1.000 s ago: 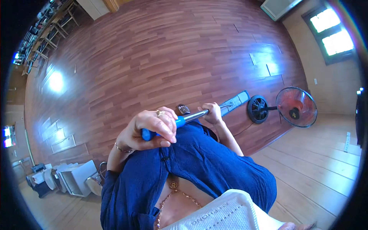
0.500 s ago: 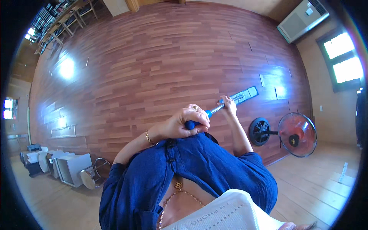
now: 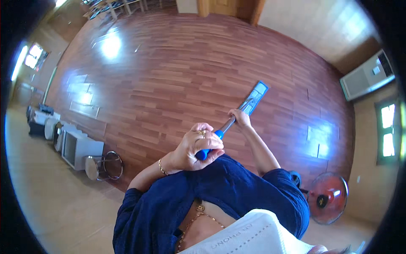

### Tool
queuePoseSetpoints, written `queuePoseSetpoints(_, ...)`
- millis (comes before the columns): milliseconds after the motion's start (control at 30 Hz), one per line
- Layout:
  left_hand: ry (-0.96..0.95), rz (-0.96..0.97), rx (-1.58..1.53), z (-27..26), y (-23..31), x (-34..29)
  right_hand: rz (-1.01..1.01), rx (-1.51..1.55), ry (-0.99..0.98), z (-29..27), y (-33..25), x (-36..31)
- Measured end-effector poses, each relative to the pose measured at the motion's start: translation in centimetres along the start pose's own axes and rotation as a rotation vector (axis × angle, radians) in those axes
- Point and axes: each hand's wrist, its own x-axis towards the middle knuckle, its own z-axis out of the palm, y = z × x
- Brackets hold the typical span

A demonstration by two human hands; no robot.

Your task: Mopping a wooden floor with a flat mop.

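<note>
I hold a flat mop slantwise in front of my body. My left hand [image 3: 198, 146] is closed round the blue grip [image 3: 203, 155] at the top end of its handle, close to my chest. Lower down, my right hand [image 3: 241, 119] wraps round the metal pole [image 3: 229, 124], near the mop head. The long, narrow mop head [image 3: 257, 96], blue-edged with a grey top, points away from me to the right over the wood-look floor. Whether its whole underside touches the floor cannot be seen.
A standing fan [image 3: 325, 198] with a red centre stands at my right. To the left are a round-seated stool [image 3: 94, 167], a white cabinet [image 3: 82, 150] and other items in a row. An air conditioner [image 3: 368, 76] stands by the right wall; tables [image 3: 114, 8] are far left.
The mop head has swung left and away from me, with both hands keeping their hold. My view has turned left, so the fan and air conditioner appear lower in the picture.
</note>
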Motion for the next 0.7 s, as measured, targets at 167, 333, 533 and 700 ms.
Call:
queuePoseSetpoints(167, 0.129, 0.124, 0.227, -3.0, 3.9, -1.8, -0.289, -0.046, -0.132, 2.6, -7.9, 1.6)
queuePoseSetpoints(333, 0.228, 0.156, 0.334, -5.1, 8.1, -4.6, -0.542, -0.03, -0.339, 5.5, -16.4, 1.1)
queuePoseSetpoints(533, 0.357, 0.263, 0.421, -5.7, 11.7, -6.9, -0.702, 0.045, -0.576, 9.6, -23.2, -1.7)
queuePoseSetpoints(700, 0.425, 0.321, 0.569, -6.7, 13.7, -7.8, -0.863, 0.337, -0.661, 13.4, -26.4, -3.8)
